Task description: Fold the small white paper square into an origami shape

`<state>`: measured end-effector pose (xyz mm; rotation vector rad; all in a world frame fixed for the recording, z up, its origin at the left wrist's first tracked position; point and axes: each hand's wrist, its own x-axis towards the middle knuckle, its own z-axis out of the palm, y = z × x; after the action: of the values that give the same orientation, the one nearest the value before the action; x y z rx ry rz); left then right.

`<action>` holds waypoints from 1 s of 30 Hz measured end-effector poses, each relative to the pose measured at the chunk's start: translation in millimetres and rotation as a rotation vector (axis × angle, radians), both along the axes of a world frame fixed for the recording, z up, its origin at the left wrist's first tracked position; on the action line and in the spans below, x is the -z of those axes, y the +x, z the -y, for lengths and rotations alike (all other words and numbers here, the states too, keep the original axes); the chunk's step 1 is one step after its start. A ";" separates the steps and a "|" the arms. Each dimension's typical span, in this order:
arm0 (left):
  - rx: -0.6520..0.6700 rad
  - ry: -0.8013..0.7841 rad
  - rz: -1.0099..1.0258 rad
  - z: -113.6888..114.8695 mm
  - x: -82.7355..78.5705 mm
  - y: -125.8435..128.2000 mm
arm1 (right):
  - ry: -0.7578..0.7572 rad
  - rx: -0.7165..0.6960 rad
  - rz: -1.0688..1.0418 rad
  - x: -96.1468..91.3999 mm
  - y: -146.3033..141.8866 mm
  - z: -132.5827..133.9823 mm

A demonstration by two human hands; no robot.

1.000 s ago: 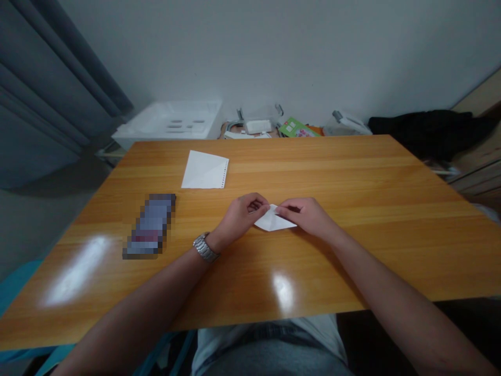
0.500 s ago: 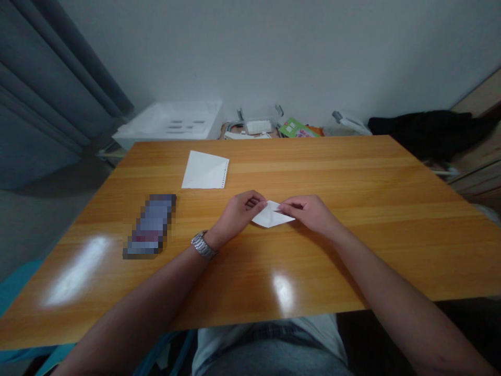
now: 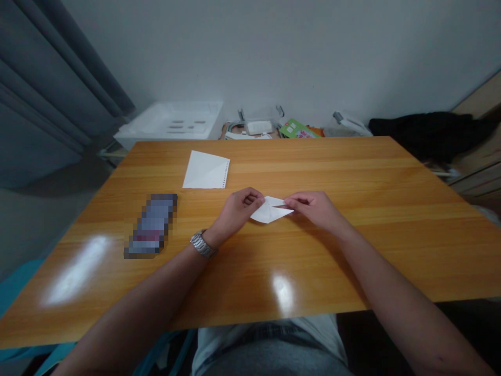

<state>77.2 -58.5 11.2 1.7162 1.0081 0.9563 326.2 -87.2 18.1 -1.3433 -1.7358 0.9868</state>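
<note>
A small folded piece of white paper [image 3: 266, 212] is held between my two hands over the middle of the table. My left hand [image 3: 241, 204], with a metal watch [image 3: 202, 244] on its wrist, pinches the paper's upper left side between thumb and fingers. On the other side, my right hand [image 3: 311, 204] pinches the tip of the upper right flap. A narrow gap parts that flap from the lower point of the paper, which sticks out to the right.
A flat white sheet with a perforated edge [image 3: 206, 170] lies farther back on the wooden table [image 3: 376, 209]. At the left rests a pixelated phone-like object [image 3: 152, 225]. Behind the far edge stand a white tray [image 3: 172, 122], a green booklet [image 3: 299, 128] and a dark cloth [image 3: 430, 133].
My right hand has moved slightly right and up with the flap's tip, and the gap between flap and lower point now shows wider. The left hand has shifted slightly upward.
</note>
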 end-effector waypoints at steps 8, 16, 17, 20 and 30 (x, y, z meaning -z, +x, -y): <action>-0.038 -0.021 0.025 -2.4 0.1 0.3 | -0.036 0.040 -0.059 -4.0 -1.4 -0.6; 0.014 0.027 -0.045 4.1 -3.3 0.5 | 0.000 0.058 -0.109 -1.7 -4.6 0.8; 0.038 0.044 -0.066 6.1 -4.9 1.1 | -0.022 0.019 -0.122 -0.6 -6.3 1.8; 0.089 0.094 -0.131 11.1 -9.5 2.7 | -0.055 -0.108 -0.105 4.0 -12.0 4.5; 0.042 0.055 -0.090 11.1 -10.1 5.1 | -0.018 -0.097 -0.030 8.7 -19.4 5.9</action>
<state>82.3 -69.6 21.2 1.8331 1.0078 0.8933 306.9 -93.2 9.4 -1.2594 -1.7874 1.0737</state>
